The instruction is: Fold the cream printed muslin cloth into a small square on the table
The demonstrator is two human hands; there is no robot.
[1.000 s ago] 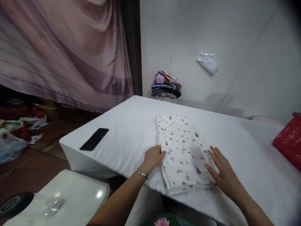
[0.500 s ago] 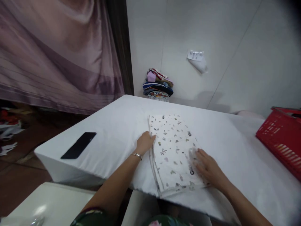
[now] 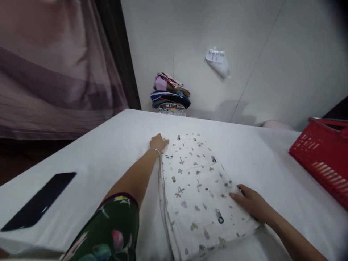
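A folded white cloth (image 3: pixel 194 188) printed with small plants and shapes lies lengthwise on the white-covered table. At its far left corner is my left hand (image 3: pixel 159 142), fingers curled and thumb against the fabric, a bracelet at the wrist. My right hand (image 3: pixel 252 203) is at the right edge of the cloth, lower down, with thumb and forefinger closed on that edge. Its other fingers are partly hidden. Along the left side the layered edges of the fold show.
A dark flat phone-like slab (image 3: pixel 39 203) lies on the table (image 3: pixel 108 163) at the left. A red plastic basket (image 3: pixel 323 156) stands at the right. By the wall is a stack of folded clothes (image 3: pixel 171 94). A pinkish curtain (image 3: pixel 54 72) hangs at the left.
My left hand has moved up along the left edge to the cloth's far corner. My right hand has gone from lying flat on the cloth to gripping its right edge. The view has come closer.
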